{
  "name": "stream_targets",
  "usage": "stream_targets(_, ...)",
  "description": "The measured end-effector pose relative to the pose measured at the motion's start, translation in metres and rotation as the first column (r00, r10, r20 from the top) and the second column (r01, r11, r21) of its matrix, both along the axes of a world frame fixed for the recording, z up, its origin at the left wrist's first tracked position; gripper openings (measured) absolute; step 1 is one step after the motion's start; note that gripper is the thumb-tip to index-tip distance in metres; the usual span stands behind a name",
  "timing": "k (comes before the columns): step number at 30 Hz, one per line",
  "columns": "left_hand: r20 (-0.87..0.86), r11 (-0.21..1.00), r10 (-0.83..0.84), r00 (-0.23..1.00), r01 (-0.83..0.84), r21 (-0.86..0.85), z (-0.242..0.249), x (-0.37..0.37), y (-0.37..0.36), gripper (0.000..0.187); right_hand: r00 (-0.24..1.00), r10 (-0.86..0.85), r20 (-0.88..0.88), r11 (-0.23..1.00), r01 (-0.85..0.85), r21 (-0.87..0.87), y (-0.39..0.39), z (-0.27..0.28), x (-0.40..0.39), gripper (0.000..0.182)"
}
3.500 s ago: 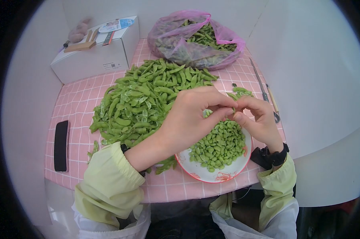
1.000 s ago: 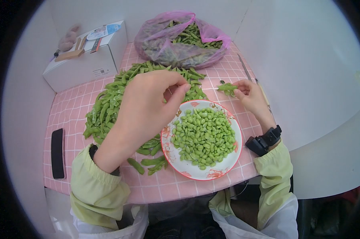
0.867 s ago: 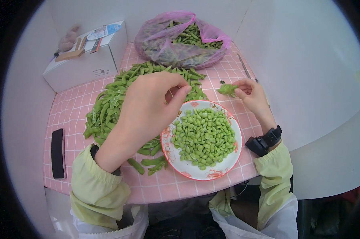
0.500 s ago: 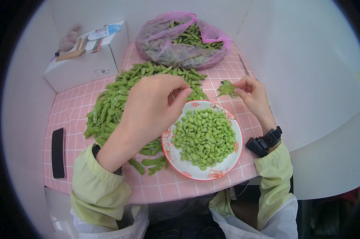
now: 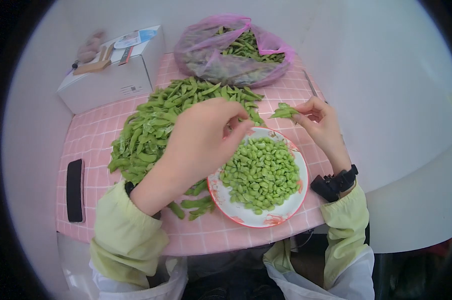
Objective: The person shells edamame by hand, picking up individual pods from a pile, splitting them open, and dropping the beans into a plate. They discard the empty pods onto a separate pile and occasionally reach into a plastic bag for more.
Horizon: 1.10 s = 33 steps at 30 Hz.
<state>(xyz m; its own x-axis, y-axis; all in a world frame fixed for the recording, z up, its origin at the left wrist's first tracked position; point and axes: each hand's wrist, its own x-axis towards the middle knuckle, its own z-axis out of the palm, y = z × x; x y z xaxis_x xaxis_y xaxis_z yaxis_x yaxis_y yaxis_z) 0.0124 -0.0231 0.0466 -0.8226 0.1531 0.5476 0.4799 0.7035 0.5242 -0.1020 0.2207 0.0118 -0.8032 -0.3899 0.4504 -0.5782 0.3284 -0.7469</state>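
Observation:
In the head view, my right hand [image 5: 320, 122] pinches a small bunch of green edamame pods [image 5: 284, 111] between thumb and fingertips, beyond the plate's upper right edge. My left hand [image 5: 211, 131] hovers over the upper left rim of a white plate [image 5: 231, 209] with a red edge and flower pattern. Its thumb and fingers are drawn together, and whatever lies between them is hidden. Shelled green beans [image 5: 261, 175] fill the middle of the plate. Behind and beneath my left hand spreads a large heap of edamame pods [image 5: 141, 135].
A pink translucent bag [image 5: 206, 60] of pods stands at the back. A white box [image 5: 111, 82] carrying small items sits at the back left, and a black phone [image 5: 75, 190] lies at the left. Some loose pods [image 5: 198, 205] rest by the plate. A thin metal tool [image 5: 310, 82] lies at the right edge.
My left hand has shifted right and slightly down, closer to my right hand. The pods in my right hand have turned to point more sideways. The view has shifted slightly.

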Motion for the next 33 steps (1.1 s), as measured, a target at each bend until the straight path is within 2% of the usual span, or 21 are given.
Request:
stream_targets(3,-0.046,0.999,-0.033,0.998,0.033,0.002,-0.01,-0.002,0.01,0.026,0.999,0.034,0.035,0.999,-0.034,-0.011,-0.007,0.004,0.012,0.009)
stream_targets(6,-0.149,0.998,-0.062,0.987,0.063,-0.002,-0.017,-0.005,0.02,0.024,0.978,0.185,0.092,0.981,-0.178,-0.079,-0.011,0.005,0.019,0.01)
stream_targets(9,-0.148,0.992,-0.125,0.981,0.118,-0.051,-0.018,-0.01,0.02,0.02,0.948,0.296,0.117,0.95,-0.279,-0.141,-0.015,0.007,0.029,0.011)
stream_targets(12,-0.221,0.993,-0.116,0.968,0.111,-0.033,-0.019,-0.012,0.021,0.014,0.935,0.294,0.197,0.954,-0.274,-0.124,-0.017,0.015,0.038,0.012)
stream_targets(18,-0.304,0.99,-0.127,0.944,0.104,-0.09,-0.021,-0.011,0.022,0.011,0.868,0.365,0.336,0.921,-0.284,-0.266,-0.02,0.015,0.043,0.015)
stream_targets(21,-0.334,0.987,-0.144,0.931,0.113,-0.111,-0.021,-0.011,0.024,0.012,0.852,0.397,0.341,0.916,-0.349,-0.197,-0.018,0.015,0.044,0.016)
stream_targets(27,-0.329,0.995,-0.092,0.94,0.076,-0.063,-0.02,-0.009,0.024,0.011,0.83,0.354,0.431,0.932,-0.273,-0.24,-0.019,0.02,0.05,0.013)
stream_targets(30,-0.342,0.996,-0.087,0.936,0.086,-0.017,-0.022,-0.01,0.025,0.009,0.797,0.388,0.463,0.916,-0.277,-0.291,-0.02,0.025,0.053,0.01)
stream_targets(33,-0.32,0.996,-0.089,0.943,0.094,0.0,-0.021,-0.01,0.026,0.009,0.809,0.396,0.433,0.91,-0.285,-0.3,-0.017,0.023,0.05,0.009)
